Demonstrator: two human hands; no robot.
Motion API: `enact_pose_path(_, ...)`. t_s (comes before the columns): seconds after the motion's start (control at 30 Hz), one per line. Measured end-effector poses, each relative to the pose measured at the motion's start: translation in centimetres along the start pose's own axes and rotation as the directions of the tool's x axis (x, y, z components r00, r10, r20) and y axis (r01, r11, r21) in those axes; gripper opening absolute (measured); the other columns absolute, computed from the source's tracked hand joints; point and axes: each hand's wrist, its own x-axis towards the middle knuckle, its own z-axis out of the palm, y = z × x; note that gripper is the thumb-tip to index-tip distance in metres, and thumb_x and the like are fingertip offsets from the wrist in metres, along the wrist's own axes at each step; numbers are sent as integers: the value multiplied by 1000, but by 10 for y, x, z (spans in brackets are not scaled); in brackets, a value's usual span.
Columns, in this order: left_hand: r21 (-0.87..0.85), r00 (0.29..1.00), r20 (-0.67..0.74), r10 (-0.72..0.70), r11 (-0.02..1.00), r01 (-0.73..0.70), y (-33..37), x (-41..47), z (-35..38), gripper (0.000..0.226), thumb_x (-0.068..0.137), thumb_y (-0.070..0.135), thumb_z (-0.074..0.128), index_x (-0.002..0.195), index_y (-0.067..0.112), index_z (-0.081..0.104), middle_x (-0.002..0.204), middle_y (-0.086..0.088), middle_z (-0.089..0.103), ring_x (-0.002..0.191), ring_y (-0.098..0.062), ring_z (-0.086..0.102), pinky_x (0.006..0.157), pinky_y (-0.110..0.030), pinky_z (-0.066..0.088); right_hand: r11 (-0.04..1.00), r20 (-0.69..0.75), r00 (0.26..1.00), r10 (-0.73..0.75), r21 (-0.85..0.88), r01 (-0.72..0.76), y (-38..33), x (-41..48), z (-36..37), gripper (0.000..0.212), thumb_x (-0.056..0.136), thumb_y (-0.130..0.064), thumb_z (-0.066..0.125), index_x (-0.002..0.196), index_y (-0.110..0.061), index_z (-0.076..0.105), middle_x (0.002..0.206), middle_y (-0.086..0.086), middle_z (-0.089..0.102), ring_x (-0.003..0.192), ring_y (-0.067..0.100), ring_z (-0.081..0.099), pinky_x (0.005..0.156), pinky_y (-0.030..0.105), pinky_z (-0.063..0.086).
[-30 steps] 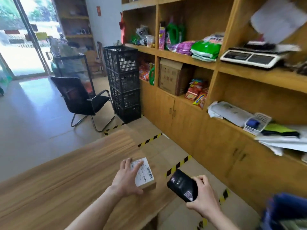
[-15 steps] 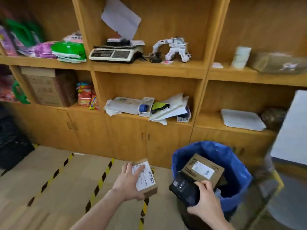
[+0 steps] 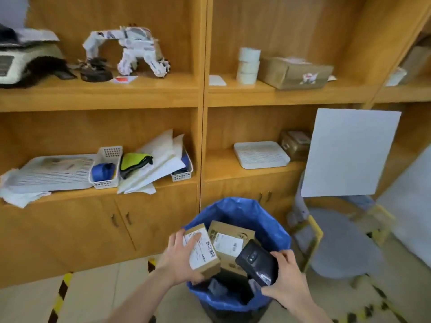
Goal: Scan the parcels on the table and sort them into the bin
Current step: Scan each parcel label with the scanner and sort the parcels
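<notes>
My left hand (image 3: 179, 259) grips a small brown parcel (image 3: 205, 252) with a white barcode label, held over the left rim of the bin (image 3: 242, 208), which is lined with a blue bag. Inside the bin lies another brown parcel (image 3: 229, 241) with a white label, and dark items sit deeper down. My right hand (image 3: 286, 280) holds a black handheld scanner (image 3: 257, 262) over the bin's right side, just beside the held parcel.
A wooden shelf unit with cupboard doors (image 3: 121, 220) stands right behind the bin, holding a toy robot (image 3: 130, 50), tape rolls (image 3: 248, 64), trays and papers. A white board (image 3: 347, 152) leans at the right. Yellow-black floor tape (image 3: 63, 287) runs at the lower left.
My view swung from the table to the shelf and bin. My left hand carried the parcel from the table to above the bin's rim, with the scanner alongside.
</notes>
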Motion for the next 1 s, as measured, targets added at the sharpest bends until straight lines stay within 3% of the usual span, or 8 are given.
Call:
enact_pose_path(0.23,53,983,163,88,994,-98,24,88,13,119,59,67,69,152,37,1,153,-4,0,142,-26,-1,110,-42,31,981,51,983,176,74,-180,32,50,10,86,40,-50,68,121,-33,46,113,-13,29,100,11,53,81,37,49)
enact_pose_path(0.4,68,972,209,107,990,-124,48,146,32,119,60,66,72,152,35,3,153,-6,0,142,-27,-2,113,-42,25,952,138,954,268,115,-284,60,104,19,80,43,-46,73,116,-32,45,111,-11,27,98,12,52,86,38,50)
enact_pose_path(0.57,77,965,245,97,990,-120,70,208,68,121,56,74,69,151,36,4,151,-5,5,140,-27,4,115,-44,28,912,176,934,310,224,-344,93,163,28,73,50,-36,82,113,-27,47,110,-9,28,94,8,47,83,24,43)
enact_pose_path(0.67,105,953,283,106,984,-141,89,252,100,121,55,75,69,150,39,4,153,-8,0,142,-31,2,116,-49,27,869,166,909,382,269,-414,118,197,41,74,46,-37,82,109,-29,46,109,-9,30,102,13,49,93,32,47)
enact_pose_path(0.73,102,940,316,132,980,-172,104,278,123,121,58,71,72,151,37,3,154,-10,-3,143,-33,-2,117,-49,23,835,150,889,432,307,-457,136,216,53,71,45,-33,83,107,-27,49,109,-8,33,102,14,49,90,34,48)
enact_pose_path(0.87,83,900,386,202,964,-252,129,317,167,120,60,60,78,151,34,4,155,-9,-7,145,-31,-8,114,-49,31,804,124,864,489,319,-501,169,238,74,67,47,-29,82,106,-27,51,110,-8,35,95,12,49,78,33,50)
enact_pose_path(1.0,89,857,439,271,936,-341,145,339,205,121,60,55,81,152,34,5,155,-6,-10,145,-29,-10,112,-45,35,761,149,822,550,314,-567,193,242,93,69,41,-37,74,105,-31,49,109,-13,31,97,14,53,84,44,51)
